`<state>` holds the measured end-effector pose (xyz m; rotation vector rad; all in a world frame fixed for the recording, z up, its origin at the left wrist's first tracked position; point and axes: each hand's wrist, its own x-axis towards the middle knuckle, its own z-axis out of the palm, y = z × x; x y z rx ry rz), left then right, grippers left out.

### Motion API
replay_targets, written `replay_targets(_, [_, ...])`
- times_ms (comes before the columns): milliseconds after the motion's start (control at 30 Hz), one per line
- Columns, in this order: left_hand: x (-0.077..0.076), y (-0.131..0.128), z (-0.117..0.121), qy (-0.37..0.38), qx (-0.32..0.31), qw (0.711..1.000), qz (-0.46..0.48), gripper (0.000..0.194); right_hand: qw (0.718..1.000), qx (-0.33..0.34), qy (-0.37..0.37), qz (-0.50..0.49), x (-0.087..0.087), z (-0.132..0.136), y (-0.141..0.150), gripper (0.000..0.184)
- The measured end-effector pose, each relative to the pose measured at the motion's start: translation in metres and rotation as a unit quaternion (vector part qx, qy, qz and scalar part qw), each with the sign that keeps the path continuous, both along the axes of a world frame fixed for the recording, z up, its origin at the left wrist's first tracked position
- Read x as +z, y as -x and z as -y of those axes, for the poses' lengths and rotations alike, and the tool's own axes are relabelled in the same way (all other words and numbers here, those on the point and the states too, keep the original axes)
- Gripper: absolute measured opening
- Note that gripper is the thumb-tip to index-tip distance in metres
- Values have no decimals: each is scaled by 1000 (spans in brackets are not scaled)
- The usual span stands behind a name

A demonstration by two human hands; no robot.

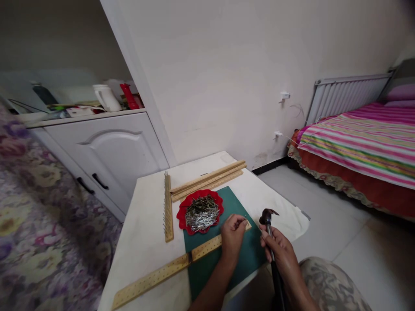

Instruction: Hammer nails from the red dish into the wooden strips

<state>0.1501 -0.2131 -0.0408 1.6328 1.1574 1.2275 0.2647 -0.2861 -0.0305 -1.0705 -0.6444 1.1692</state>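
Observation:
My left hand [232,238] is closed in a pinch over the far right end of a perforated wooden strip [207,247]. At its fingertips shows the small shiny top of a nail [245,216]; the rest is hidden. My right hand [282,252] wraps round the dark handle of a claw hammer [267,217], its head raised just right of the strip's end. Beyond my left hand, a red scalloped dish [181,221] holds a heap of loose nails [202,212]. The strip lies across a green mat [231,198], and a second perforated strip [152,278] continues it leftward.
A strip studded with upright nails [167,211] lies left of the dish. More wooden strips [209,179] lie behind it on the white table [142,229]. A cabinet [110,151] stands at left, a bed [359,138] at right. My knee [327,280] is beside the table.

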Motion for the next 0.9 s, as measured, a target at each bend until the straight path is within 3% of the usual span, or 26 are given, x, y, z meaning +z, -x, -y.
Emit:
replay_targets(300, [-6,-2,-4,-50,10,993,-109,15,1000,19,4,-6,2,2,-2,36])
replay_targets(633, [-4,-5,-3,-51,9,984,-170,15,1000,29,3,-9,4,3,-4,36])
replay_targets(900, [-4,-7,-2,-53,27,977,-205,15,992,121,-27,-12,22,1,-7,36])
